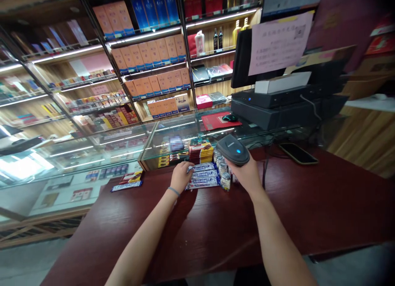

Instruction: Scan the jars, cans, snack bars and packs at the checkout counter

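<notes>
My right hand (248,173) grips a dark barcode scanner (233,150) with a lit blue light, held above the counter. My left hand (181,175) has its fingers closed on the left end of a blue-and-white wrapped snack bar (204,167), the farthest in a row of several. Right of the row stand small clear jars with silvery lids (226,180), partly under the scanner. Behind the bars is a stack of yellow-and-red snack packs (201,152). Farther left lie another blue-and-white bar (126,186) and a red-and-yellow pack (131,177).
The dark red wooden counter (212,236) meets a glass display case (166,131). A phone (298,153) lies at right, near a cable. Behind stand a cash-register unit (262,111), a monitor (240,59) and a mouse (230,118) on a red mat. Stocked shelves line the wall.
</notes>
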A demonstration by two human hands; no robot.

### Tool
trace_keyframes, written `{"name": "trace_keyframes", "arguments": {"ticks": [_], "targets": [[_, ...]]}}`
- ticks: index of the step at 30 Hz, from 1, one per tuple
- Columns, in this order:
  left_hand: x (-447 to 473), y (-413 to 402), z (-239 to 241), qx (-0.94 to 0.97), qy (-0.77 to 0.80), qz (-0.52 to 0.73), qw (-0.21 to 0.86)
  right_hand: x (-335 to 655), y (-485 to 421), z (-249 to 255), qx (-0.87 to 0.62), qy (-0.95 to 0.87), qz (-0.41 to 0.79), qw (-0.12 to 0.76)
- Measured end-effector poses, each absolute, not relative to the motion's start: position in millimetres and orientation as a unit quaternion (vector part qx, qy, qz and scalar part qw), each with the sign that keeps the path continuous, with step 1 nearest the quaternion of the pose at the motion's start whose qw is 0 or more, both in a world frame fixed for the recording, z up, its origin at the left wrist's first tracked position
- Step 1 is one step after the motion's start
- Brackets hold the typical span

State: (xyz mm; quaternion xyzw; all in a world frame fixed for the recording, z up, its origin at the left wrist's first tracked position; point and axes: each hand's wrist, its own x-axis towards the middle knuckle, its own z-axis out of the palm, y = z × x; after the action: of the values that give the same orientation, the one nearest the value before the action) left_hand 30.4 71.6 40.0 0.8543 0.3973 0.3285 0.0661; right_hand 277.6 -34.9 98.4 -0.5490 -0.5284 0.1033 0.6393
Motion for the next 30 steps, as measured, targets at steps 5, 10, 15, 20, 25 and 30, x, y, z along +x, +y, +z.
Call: {"name": "trace_keyframes", "arguments": {"ticks": [5,10,15,20,25,30], "targets": [[-21,64,40,0.828,0.417,0.373,0.034,260,-25,86,-0.531,-0.55,0.096,0.638],[-91,57,35,0.804,0.458,0.38,-0.01,230,-21,80,-0.497,-0.596,0.091,0.624],[-157,54,28,0.777,0.507,0.371,-0.045,198,-22,71,-0.466,-0.644,0.09,0.6],[-215,53,17,0.755,0.561,0.328,-0.087,171,-19,63,-0.453,-0.708,0.056,0.539],[-248,53,-2,0.719,0.639,0.244,-0.123,147,-14,68,-0.413,-0.768,0.001,0.489],[-251,56,-13,0.706,0.674,0.19,-0.108,129,-6,69,-0.384,-0.792,-0.006,0.474]]}}
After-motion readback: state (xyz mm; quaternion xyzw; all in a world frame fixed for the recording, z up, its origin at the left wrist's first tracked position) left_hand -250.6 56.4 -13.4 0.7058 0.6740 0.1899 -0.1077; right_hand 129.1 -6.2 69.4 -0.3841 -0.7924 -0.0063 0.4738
